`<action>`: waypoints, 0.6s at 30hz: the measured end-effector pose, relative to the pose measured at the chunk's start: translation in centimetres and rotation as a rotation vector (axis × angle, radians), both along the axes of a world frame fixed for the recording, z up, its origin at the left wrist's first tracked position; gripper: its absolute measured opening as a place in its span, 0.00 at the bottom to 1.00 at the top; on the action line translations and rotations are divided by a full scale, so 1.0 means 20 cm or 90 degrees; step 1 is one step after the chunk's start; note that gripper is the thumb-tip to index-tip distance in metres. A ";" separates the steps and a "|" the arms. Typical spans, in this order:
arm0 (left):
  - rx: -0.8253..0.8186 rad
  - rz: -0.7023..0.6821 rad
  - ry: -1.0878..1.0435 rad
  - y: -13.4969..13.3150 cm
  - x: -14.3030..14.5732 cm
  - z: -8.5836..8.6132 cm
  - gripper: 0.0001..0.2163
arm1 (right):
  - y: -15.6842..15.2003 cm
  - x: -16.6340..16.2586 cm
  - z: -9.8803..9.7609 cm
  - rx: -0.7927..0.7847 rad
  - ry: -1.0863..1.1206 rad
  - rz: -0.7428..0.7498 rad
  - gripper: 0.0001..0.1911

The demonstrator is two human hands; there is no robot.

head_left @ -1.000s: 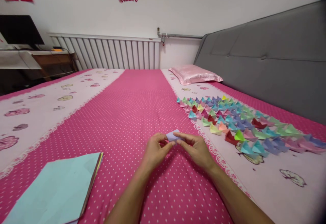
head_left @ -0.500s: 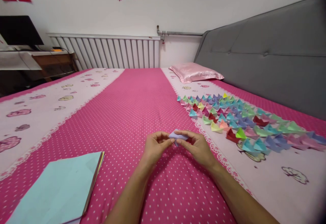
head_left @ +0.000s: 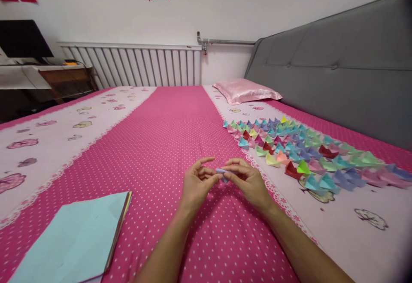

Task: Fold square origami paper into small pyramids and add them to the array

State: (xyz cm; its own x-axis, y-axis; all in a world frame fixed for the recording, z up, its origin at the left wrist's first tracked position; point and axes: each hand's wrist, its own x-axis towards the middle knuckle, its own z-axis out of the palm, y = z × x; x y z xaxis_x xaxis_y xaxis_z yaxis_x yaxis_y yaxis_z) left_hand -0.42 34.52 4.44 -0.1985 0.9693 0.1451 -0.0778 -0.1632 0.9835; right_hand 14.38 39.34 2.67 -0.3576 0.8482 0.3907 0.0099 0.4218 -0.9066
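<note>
A small folded piece of lavender paper (head_left: 224,172) is pinched between my two hands above the pink dotted bedspread (head_left: 174,133). My left hand (head_left: 200,180) grips its left side with thumb and fingers, the index finger raised. On the right side, my right hand (head_left: 246,181) holds it between thumb and fingertips. Much of the paper is hidden behind the fingers, so its full shape cannot be made out. Rows of folded paper boats (head_left: 292,146) in many colours stand to the right of my hands.
A stack of coloured paper (head_left: 74,231), light blue on top, lies at the lower left. Further back are a pink pillow (head_left: 246,91), a grey headboard (head_left: 337,55) and a white radiator (head_left: 135,64). A monitor (head_left: 24,38) stands on a desk at the far left.
The lavender paper has turned and now shows a narrower edge instead of its pointed top. My left index finger has lifted off it, and the right fingers have shifted.
</note>
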 end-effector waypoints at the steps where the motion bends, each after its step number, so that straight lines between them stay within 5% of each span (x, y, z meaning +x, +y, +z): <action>1: 0.002 -0.008 0.001 0.00 0.00 0.00 0.19 | 0.00 0.00 0.00 0.004 0.000 0.000 0.10; 5: 0.011 -0.036 0.017 0.00 0.00 -0.01 0.09 | -0.01 0.00 0.01 0.040 -0.003 -0.009 0.08; 9: 0.052 0.051 0.077 0.00 -0.02 0.00 0.05 | 0.00 0.00 0.01 0.040 0.017 -0.015 0.10; 18: -0.024 0.026 -0.004 0.01 -0.03 0.02 0.07 | 0.01 0.01 0.00 -0.036 0.061 -0.062 0.11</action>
